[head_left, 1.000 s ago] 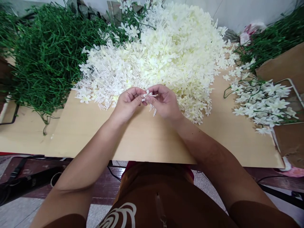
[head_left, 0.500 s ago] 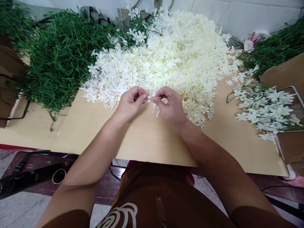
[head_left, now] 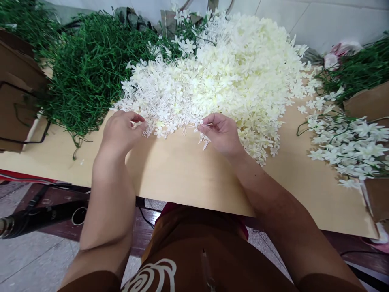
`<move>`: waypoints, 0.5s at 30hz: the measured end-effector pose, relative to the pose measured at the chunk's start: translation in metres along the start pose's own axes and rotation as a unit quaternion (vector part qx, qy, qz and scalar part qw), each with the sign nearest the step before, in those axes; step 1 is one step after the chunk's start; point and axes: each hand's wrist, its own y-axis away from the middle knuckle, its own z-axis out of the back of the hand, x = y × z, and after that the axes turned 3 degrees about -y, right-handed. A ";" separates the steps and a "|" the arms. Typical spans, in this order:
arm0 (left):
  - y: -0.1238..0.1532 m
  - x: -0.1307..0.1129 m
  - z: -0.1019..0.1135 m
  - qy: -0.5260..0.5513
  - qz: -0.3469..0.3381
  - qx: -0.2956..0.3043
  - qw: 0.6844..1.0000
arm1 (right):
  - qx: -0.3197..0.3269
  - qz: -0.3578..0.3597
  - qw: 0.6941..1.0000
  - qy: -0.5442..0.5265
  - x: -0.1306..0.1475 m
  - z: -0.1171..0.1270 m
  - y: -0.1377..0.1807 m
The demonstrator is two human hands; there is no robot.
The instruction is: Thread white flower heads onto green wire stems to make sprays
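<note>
A big heap of small white artificial flowers [head_left: 225,69] covers the back middle of a pale wooden table [head_left: 182,170]. My right hand [head_left: 221,134] is closed, pinching a small bunch of white flower pieces [head_left: 205,140] whose thin stems hang below my fingers. My left hand [head_left: 121,132] sits at the heap's left edge, thumb and fingers curled together at the nearest white flowers [head_left: 152,127]. Whether it grips one is hidden.
A tangle of green plastic stems [head_left: 88,69] lies at the back left. Finished green sprigs with white flowers [head_left: 346,138] lie at the right, by a cardboard box [head_left: 367,105]. Another cardboard box [head_left: 18,93] stands at the left edge.
My left hand has left my right hand and moved left to the edge of the flower heap. My right hand keeps its small bunch.
</note>
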 end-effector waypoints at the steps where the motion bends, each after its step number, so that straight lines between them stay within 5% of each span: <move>1: 0.003 0.004 0.000 -0.019 0.003 0.008 1.000 | 0.000 -0.007 1.000 -0.004 -0.001 0.000 0.000; 7: 0.005 0.020 0.012 -0.090 0.015 0.083 0.992 | 0.047 -0.086 0.994 -0.038 -0.005 -0.008 0.004; 15: -0.060 0.025 0.035 -0.190 0.063 -0.060 0.978 | 0.091 -0.116 0.989 0.003 -0.010 -0.017 0.009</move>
